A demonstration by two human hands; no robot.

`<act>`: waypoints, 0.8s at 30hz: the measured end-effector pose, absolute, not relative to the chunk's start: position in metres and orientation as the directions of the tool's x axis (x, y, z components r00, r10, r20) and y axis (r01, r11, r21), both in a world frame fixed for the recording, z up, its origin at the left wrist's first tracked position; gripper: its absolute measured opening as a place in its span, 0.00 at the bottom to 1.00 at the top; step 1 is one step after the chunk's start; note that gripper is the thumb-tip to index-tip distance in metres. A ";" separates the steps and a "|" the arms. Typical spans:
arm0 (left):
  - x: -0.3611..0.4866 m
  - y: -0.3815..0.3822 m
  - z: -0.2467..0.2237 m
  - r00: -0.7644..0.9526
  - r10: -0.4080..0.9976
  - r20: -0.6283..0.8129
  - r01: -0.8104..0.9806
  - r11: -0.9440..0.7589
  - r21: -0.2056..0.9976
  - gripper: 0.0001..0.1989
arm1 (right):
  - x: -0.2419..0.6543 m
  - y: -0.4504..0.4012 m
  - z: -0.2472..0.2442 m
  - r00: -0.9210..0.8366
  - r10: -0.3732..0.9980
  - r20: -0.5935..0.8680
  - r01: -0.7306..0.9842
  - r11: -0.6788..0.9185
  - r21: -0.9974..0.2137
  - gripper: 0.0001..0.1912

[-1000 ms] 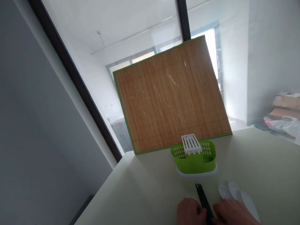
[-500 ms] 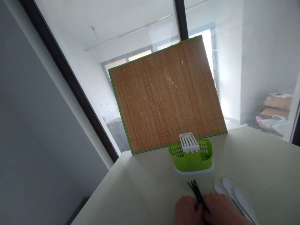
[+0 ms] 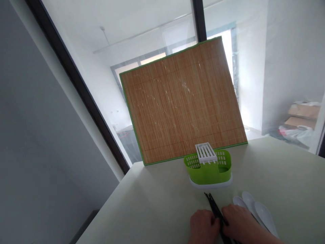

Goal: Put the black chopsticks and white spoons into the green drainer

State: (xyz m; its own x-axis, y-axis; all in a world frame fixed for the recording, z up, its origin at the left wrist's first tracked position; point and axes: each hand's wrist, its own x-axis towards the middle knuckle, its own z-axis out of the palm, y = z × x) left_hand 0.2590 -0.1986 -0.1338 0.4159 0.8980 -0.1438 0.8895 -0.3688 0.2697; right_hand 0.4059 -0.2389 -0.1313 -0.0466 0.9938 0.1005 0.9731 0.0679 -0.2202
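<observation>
A bundle of slim black sticks (image 3: 212, 205) is being grasped by the curled fingers of both the left hand (image 3: 203, 224) and the right hand (image 3: 238, 222), at the near side of the pale table (image 3: 152, 206). The sticks' far tips are being pointed toward the green basket (image 3: 207, 175), apart from it. White spoons (image 3: 264, 214) are being partly hidden by the right hand.

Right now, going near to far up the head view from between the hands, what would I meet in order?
Black cutlery → green basket → tan mat → dark window bar.
</observation>
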 end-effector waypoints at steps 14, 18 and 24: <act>0.256 -0.197 -0.119 0.368 0.930 0.013 0.806 -0.327 0.494 0.13 | 0.426 -0.233 -0.109 -0.035 0.991 0.131 0.964 0.068 -0.258 0.07; 0.258 -0.194 -0.111 0.381 0.906 0.185 0.414 -0.345 0.842 0.14 | 0.426 -0.229 -0.091 -0.137 0.971 0.197 0.853 0.217 -0.475 0.04; 0.264 -0.201 -0.113 0.325 0.900 0.291 -0.025 -0.300 0.954 0.17 | 0.417 -0.234 -0.080 -0.214 0.928 0.304 0.675 0.366 -0.640 0.07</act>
State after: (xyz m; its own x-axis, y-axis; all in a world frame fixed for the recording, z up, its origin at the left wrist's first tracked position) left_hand 0.2641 -0.2012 -0.1132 0.3251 0.8998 0.2911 -0.0247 -0.2996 0.9537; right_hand 0.4173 -0.2339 -0.0801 -0.2144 0.9281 0.3043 0.6752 0.3660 -0.6404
